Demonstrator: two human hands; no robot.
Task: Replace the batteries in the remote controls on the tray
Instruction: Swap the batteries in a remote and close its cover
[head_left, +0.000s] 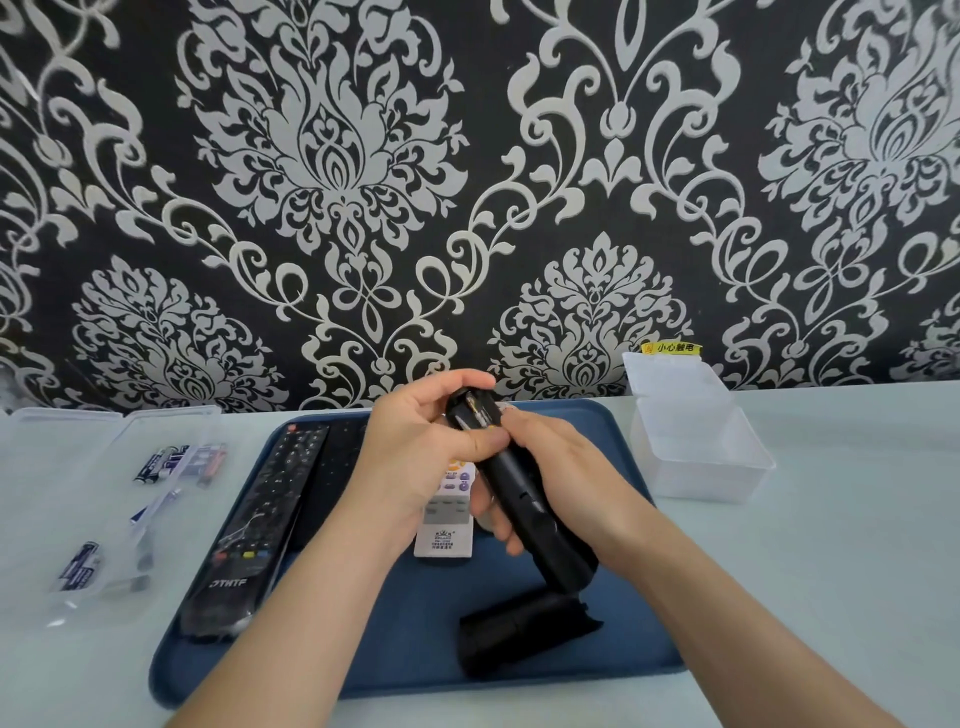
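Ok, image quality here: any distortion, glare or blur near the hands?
Head view: wide-angle bowing curves the table edge and wallpaper; lighting soft and even, no harsh glare; left hand, right hand and the black remote they hold look sharp; batteries at far left are soft.

Two bare hands, two bare forearms, viewed from head camera. Left hand (415, 457): slim fingers, smooth skin, thumbnail (491, 440) short and rounded with natural finish. Right hand (556, 467): similar slim build, faint creases at knuckles. Left forearm (291, 623) and right forearm (727, 608) uncovered down to bottom frame edge — slender, smooth, narrowing toward wrists.
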